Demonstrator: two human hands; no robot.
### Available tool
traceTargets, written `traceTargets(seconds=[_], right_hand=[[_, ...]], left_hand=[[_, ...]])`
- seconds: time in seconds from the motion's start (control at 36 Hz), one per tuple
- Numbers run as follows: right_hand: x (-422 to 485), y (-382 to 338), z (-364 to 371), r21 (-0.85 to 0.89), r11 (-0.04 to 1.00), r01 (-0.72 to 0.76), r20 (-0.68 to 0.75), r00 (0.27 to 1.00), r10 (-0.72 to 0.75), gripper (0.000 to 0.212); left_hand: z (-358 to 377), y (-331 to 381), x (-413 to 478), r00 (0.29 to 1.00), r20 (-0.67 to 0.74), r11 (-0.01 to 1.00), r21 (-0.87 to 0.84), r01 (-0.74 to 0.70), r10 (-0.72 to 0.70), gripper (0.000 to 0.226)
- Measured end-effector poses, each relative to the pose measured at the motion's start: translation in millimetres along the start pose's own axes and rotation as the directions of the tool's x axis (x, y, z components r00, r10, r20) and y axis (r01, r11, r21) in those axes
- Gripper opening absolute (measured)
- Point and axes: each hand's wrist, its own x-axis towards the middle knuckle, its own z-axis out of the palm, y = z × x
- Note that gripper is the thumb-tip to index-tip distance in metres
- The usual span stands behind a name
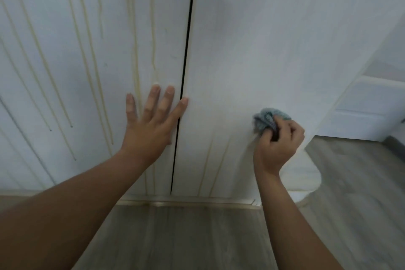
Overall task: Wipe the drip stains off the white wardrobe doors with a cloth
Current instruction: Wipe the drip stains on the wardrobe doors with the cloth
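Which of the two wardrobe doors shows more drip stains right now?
The left door: long yellowish streaks cover it. The right door, where the right hand holds the cloth, shows only a few faint ones low down.

Yellowish drip stains (92, 50), white doors (263, 39), blue-grey cloth (266, 119)

I see two white wardrobe doors (263, 39), one blue cloth (266, 119), and my left hand (151, 123) and right hand (278, 144). Drip stains (135, 61): at least ten, too many to count exactly
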Motion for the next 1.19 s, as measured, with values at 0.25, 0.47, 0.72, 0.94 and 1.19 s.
traceTargets(seconds=[0.25, 0.47, 0.72, 0.94, 1.19], right_hand=[[-52.3, 35.3, -18.2, -0.071, 0.984, 0.164, 0.357, 0.925, -0.129, 0.035], [51.4, -46.8, 6.2, 0.144, 0.987, -0.069, -0.026, 0.997, 0.074, 0.035], [-7.2, 1.6, 2.4, -0.001, 0.923, 0.384, 0.223, 0.900, -0.374, 0.028], [-29.7, 32.6, -12.4, -0.046, 0.953, 0.300, 0.340, 0.902, -0.268, 0.037], [16.0, -5.8, 5.2, 0.033, 0.972, 0.234, 0.088, 0.968, -0.236, 0.041]], left_hand=[[6.0, -2.4, -1.7, 0.999, -0.047, 0.998, 0.058, -0.016, 0.019, 0.141], [4.0, -0.8, -0.7, 0.999, -0.043, 1.000, -0.007, 0.005, -0.005, 0.142], [1.6, -0.2, -0.6, 1.000, -0.015, 1.000, -0.022, 0.014, -0.014, 0.143], [2.4, -0.5, 0.6, 1.000, -0.012, 1.000, -0.004, 0.010, -0.010, 0.143], [0.3, 0.5, -0.7, 0.999, 0.039, 0.999, -0.050, 0.018, -0.016, 0.142]])
